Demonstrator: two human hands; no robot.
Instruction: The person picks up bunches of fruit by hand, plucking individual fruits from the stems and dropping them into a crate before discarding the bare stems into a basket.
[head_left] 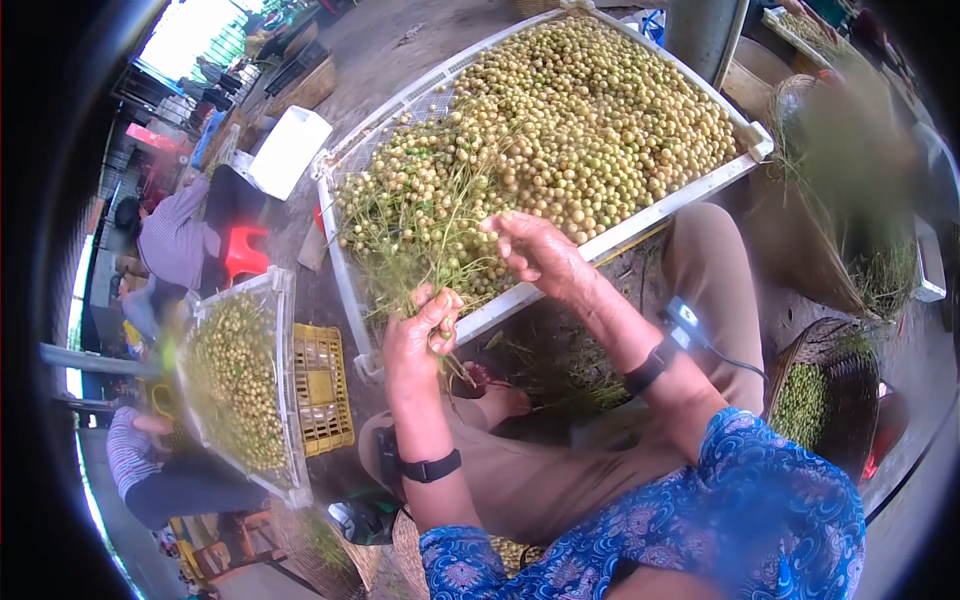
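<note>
My left hand (425, 330) is closed around a bunch of thin green stems (455, 235), just over the near left corner of a white-framed mesh tray (345, 290). Small round yellow-green fruits (610, 110) fill most of that tray, and some hang among the stems. To the right of the bunch, my right hand (540, 252) has its fingers curled together, thumb against fingertips. Whatever is between those fingertips is too small to make out. Leafy stem ends poke out below my left fist.
Another framed tray of fruits (240, 375) stands at the left beside a yellow plastic crate (322, 390). Two people (175, 235) sit at the far left near a red stool (243, 255). At right are a basket of small green fruits (800, 405) and a heap of stems (885, 270).
</note>
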